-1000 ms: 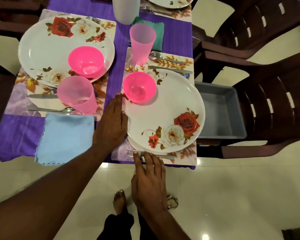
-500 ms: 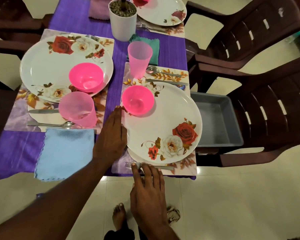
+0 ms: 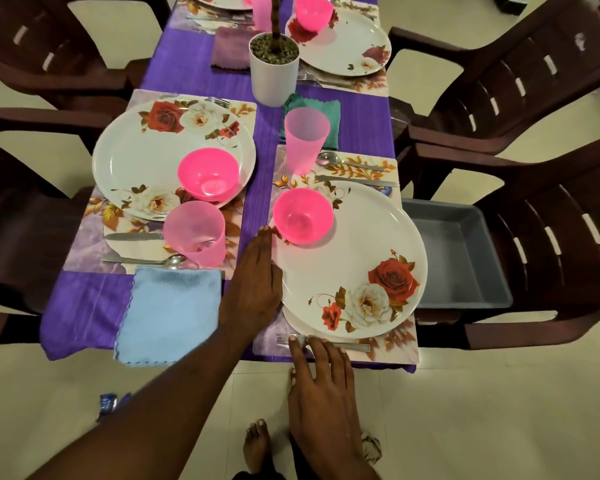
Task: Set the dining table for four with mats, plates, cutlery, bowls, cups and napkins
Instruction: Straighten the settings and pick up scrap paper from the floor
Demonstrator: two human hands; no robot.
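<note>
fork [image 3: 326, 345]: lies on the near mat [image 3: 400, 348] at the tabletop edge, long axis left-right, tines left; directly under the right grip's fingertips
right hand [image 3: 321, 386]: fingers straight and slightly spread, tips resting on the fork near the tines; pressing, not pinching
left hand [image 3: 253, 289]: flat, fingers together, lying along the left rim of the near plate [image 3: 354, 265]; holds nothing
nearer hand: right, already on the fork; the left is up and to the left of it
likely step: nudging the fork straight, parallel to the mat edge
beyond right grip: plate just past the fork, rim close to it; pink bowl [image 3: 303, 216] on the plate's far left
left of left grip: blue napkin [image 3: 170, 313], pink cup [image 3: 194, 233] lying tilted, spoon [image 3: 146, 260]
in the way: plate rim crowds the fork from beyond; mat edge close behind, so little room to slide
right of plate: grey tray [image 3: 465, 258] on a chair, apart
progress: looks near done
</note>
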